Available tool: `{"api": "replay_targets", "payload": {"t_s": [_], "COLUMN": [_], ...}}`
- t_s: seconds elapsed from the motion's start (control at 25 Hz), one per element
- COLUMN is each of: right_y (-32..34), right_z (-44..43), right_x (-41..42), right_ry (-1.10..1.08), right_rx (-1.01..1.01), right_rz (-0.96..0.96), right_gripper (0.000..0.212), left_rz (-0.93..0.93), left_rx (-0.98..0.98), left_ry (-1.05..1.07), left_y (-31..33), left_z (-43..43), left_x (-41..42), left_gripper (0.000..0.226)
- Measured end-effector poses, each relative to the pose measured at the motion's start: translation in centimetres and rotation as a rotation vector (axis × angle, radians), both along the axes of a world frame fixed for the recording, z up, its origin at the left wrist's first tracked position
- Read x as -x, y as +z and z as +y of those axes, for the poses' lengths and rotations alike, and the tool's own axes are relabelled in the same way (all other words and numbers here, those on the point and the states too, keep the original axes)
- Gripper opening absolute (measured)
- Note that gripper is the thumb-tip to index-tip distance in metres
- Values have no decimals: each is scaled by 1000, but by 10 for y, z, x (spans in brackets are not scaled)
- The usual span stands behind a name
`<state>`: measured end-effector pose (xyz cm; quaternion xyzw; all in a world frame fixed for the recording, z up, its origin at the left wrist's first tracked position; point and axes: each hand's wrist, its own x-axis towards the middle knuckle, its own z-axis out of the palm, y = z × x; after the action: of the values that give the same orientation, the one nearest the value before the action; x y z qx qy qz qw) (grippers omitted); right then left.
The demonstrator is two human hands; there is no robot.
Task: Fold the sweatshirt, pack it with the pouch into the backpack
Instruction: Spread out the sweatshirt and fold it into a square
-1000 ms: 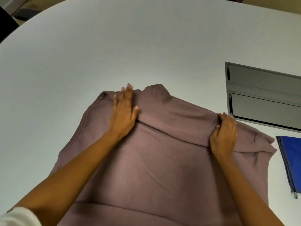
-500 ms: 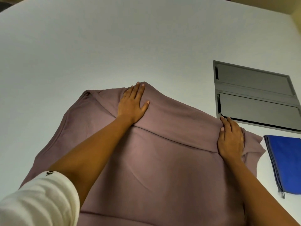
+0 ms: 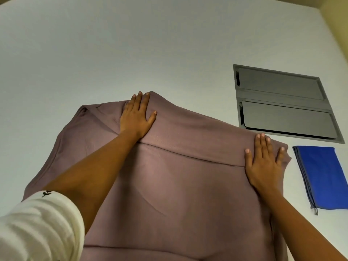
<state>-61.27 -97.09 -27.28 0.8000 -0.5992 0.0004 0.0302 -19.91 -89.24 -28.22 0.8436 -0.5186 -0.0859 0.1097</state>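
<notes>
A mauve sweatshirt [image 3: 178, 194] lies spread on the white table [image 3: 131, 44], its far part folded over into a band across the top. My left hand [image 3: 137, 117] rests flat, fingers apart, on the band's left end near the far edge. At the band's right end my right hand [image 3: 263, 162] presses flat with fingers spread. A blue pouch [image 3: 323, 176] lies flat on the table just right of the sweatshirt. No backpack is in view.
A grey metal hatch [image 3: 282, 102] with two lids is set into the table beyond my right hand. The table's right edge [image 3: 331, 21] runs along the far right, with a yellowish floor beyond it.
Both hands slid outward and flattened along the folded band; my right hand opened from gripping the fold edge. The view shifted left, bringing the pouch further into sight.
</notes>
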Motion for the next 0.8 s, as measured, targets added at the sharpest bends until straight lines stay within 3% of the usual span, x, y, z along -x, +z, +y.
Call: {"api": "replay_targets", "payload": {"t_s": [0.28,0.48,0.64,0.8], "right_y": [12,30,32,18], "right_z": [23,111,194,273], "right_x": [-10,6,31,54], "right_ry": [-150,8,76,293], "right_rx": [-6,3,-30,-110], "right_rz": [-131,-219,-181,-209], "right_gripper": [75,69,66,61], "left_rz": [160,243,159,84], "left_rx": [-170,61,116,101], "left_ry": [-67,-155,-190,-225], "left_y": [27,52,47,38], "left_z": [20,137,236,322], "left_x": [11,58,89,132], "left_gripper": [70,69,67,62]}}
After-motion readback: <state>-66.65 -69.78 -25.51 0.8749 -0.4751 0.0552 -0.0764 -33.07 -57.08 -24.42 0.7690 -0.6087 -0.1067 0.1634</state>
